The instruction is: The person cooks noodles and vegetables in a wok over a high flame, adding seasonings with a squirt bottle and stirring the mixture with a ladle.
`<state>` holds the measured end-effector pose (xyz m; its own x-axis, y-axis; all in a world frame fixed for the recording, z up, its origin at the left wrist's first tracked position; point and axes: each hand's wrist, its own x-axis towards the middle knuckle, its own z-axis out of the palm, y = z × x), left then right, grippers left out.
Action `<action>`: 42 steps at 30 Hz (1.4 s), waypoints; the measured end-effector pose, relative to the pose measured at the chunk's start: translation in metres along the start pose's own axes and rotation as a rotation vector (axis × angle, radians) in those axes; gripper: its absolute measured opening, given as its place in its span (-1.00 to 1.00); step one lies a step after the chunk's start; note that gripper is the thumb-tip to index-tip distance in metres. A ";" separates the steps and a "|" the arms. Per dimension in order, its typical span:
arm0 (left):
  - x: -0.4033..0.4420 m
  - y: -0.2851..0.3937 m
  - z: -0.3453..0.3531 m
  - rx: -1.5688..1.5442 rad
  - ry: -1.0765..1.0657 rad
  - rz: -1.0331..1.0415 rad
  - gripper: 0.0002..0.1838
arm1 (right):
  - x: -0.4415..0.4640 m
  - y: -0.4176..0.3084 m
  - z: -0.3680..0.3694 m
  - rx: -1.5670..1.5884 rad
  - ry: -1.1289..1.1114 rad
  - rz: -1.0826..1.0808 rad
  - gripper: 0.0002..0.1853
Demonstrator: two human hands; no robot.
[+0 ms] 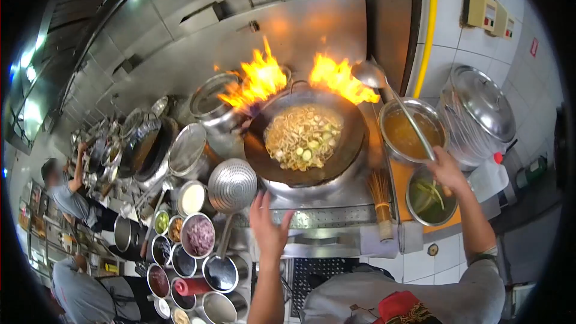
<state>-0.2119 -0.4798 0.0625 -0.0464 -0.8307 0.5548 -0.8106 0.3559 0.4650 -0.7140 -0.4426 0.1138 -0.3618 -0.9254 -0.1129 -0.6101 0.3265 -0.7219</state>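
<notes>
Noodles with pale green vegetable slices [306, 138] lie in a large dark wok [351, 150], with tall flames [264, 78] rising behind it on both sides. My right hand [445, 171] grips the handle of a metal ladle [369, 75], whose bowl is raised beside the right-hand flame. Below that handle is a pot of orange-brown broth [414, 132]. My left hand [268, 225] is held in front of the wok with its fingers spread, holding nothing. Close to it, a perforated skimmer [233, 186] rests over the pots on the left.
Several small containers, one with chopped onion [198, 236], stand at the left. A bamboo brush [381, 204] is upright right of the stove. A bowl of greens in liquid [429, 198] and a lidded pot [480, 102] are at right. Two people [72, 198] are at far left.
</notes>
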 end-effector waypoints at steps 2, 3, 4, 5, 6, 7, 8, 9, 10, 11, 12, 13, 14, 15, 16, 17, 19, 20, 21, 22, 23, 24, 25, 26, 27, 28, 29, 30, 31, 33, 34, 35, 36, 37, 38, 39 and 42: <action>0.047 0.043 0.021 -0.075 -0.112 0.178 -0.46 | -0.029 -0.071 0.008 0.253 -0.150 0.017 -0.45; 0.053 0.050 0.045 -0.061 -0.253 0.121 -0.68 | -0.034 -0.085 0.008 0.282 -0.193 -0.002 -0.42; 0.043 0.055 0.054 -0.052 -0.245 0.137 -0.70 | -0.038 -0.094 0.009 0.311 -0.241 -0.016 -0.39; 0.039 0.058 0.060 -0.042 -0.228 0.158 -0.71 | -0.040 -0.103 0.008 0.342 -0.284 -0.038 -0.36; 0.047 0.065 0.065 -0.029 -0.196 0.189 -0.70 | -0.043 -0.114 0.004 0.275 -0.332 -0.055 -0.36; 0.047 0.073 0.063 -0.092 -0.184 0.163 -0.68 | -0.051 -0.122 0.001 0.212 -0.381 -0.068 -0.36; 0.052 0.075 0.065 -0.077 -0.168 0.159 -0.68 | -0.060 -0.125 0.004 0.148 -0.438 -0.063 -0.36; 0.053 0.079 0.068 -0.065 -0.168 0.138 -0.68 | -0.064 -0.128 0.011 0.151 -0.434 -0.114 -0.37; 0.052 0.084 0.070 -0.057 -0.154 0.125 -0.68 | -0.064 -0.129 0.018 0.104 -0.497 -0.100 -0.36; 0.050 0.082 0.074 -0.075 -0.160 0.141 -0.69 | -0.057 -0.131 0.025 0.059 -0.542 -0.101 -0.36; 0.051 0.084 0.075 -0.070 -0.153 0.139 -0.69 | -0.047 -0.133 0.033 0.015 -0.587 -0.104 -0.35; 0.050 0.085 0.075 -0.060 -0.150 0.132 -0.69 | -0.035 -0.137 0.043 -0.077 -0.571 -0.148 -0.35; 0.047 0.085 0.074 -0.049 -0.156 0.122 -0.69 | -0.025 -0.138 0.055 -0.166 -0.559 -0.184 -0.34; 0.044 0.086 0.073 -0.049 -0.170 0.112 -0.69 | -0.021 -0.136 0.065 -0.256 -0.550 -0.216 -0.34; 0.045 0.088 0.071 -0.049 -0.179 0.100 -0.69 | -0.020 -0.132 0.075 -0.299 -0.485 -0.244 -0.35; 0.050 0.089 0.071 -0.048 -0.177 0.090 -0.69 | -0.019 -0.129 0.085 -0.344 -0.414 -0.281 -0.35; 0.049 0.088 0.073 -0.035 -0.161 0.097 -0.69 | -0.018 -0.131 0.097 -0.388 -0.307 -0.342 -0.37; 0.048 0.087 0.074 -0.028 -0.156 0.103 -0.69 | -0.017 -0.133 0.097 -0.344 -0.342 -0.333 -0.37; 0.048 0.087 0.074 -0.029 -0.162 0.097 -0.69 | -0.014 -0.136 0.093 -0.301 -0.374 -0.322 -0.37; 0.049 0.088 0.073 -0.031 -0.169 0.091 -0.69 | -0.012 -0.140 0.088 -0.260 -0.406 -0.309 -0.37; 0.049 0.089 0.074 -0.034 -0.174 0.087 -0.69 | -0.011 -0.144 0.082 -0.188 -0.530 -0.228 -0.36; 0.050 0.089 0.075 -0.031 -0.172 0.086 -0.69 | -0.013 -0.147 0.077 -0.185 -0.563 -0.201 -0.37; 0.050 0.089 0.077 -0.027 -0.170 0.087 -0.69 | -0.015 -0.147 0.071 -0.181 -0.597 -0.174 -0.37; 0.049 0.089 0.078 -0.023 -0.169 0.087 -0.69 | -0.016 -0.144 0.068 -0.178 -0.631 -0.146 -0.37; 0.049 0.091 0.078 -0.027 -0.169 0.077 -0.68 | -0.016 -0.131 0.070 -0.245 -0.535 -0.255 -0.37; 0.049 0.095 0.076 -0.031 -0.170 0.068 -0.68 | -0.016 -0.110 0.077 -0.311 -0.436 -0.362 -0.37; 0.050 0.096 0.076 -0.033 -0.168 0.059 -0.68 | -0.019 -0.112 0.079 -0.376 -0.335 -0.471 -0.37; 0.050 0.096 0.076 -0.023 -0.174 0.059 -0.69 | -0.022 -0.116 0.077 -0.389 -0.341 -0.394 -0.37; 0.050 0.095 0.076 -0.012 -0.181 0.056 -0.69 | -0.028 -0.123 0.073 -0.401 -0.349 -0.317 -0.36; 0.049 0.095 0.076 -0.022 -0.180 0.050 -0.69 | -0.027 -0.126 0.068 -0.347 -0.364 -0.271 -0.36; 0.050 0.095 0.075 -0.043 -0.175 0.051 -0.69 | -0.020 -0.117 0.066 -0.277 -0.369 -0.297 -0.36; 0.051 0.096 0.075 -0.065 -0.169 0.055 -0.68 | -0.015 -0.111 0.064 -0.205 -0.371 -0.323 -0.35; 0.052 0.097 0.075 -0.060 -0.171 0.059 -0.69 | -0.019 -0.108 0.063 -0.210 -0.376 -0.338 -0.36; 0.052 0.096 0.075 -0.054 -0.170 0.063 -0.69 | -0.027 -0.107 0.061 -0.215 -0.381 -0.355 -0.36; 0.052 0.096 0.075 -0.049 -0.171 0.062 -0.69 | -0.033 -0.109 0.056 -0.222 -0.390 -0.371 -0.36; 0.052 0.095 0.075 -0.056 -0.170 0.063 -0.68 | -0.039 -0.126 0.047 -0.172 -0.497 -0.186 -0.37; 0.052 0.099 0.074 -0.064 -0.175 0.062 -0.68 | -0.030 -0.141 0.046 -0.103 -0.613 -0.025 -0.36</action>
<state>-0.3373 -0.5194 0.0862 -0.2003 -0.8660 0.4582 -0.7645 0.4307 0.4797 -0.5849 -0.4700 0.1870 0.1057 -0.8651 -0.4903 -0.6894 0.2916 -0.6631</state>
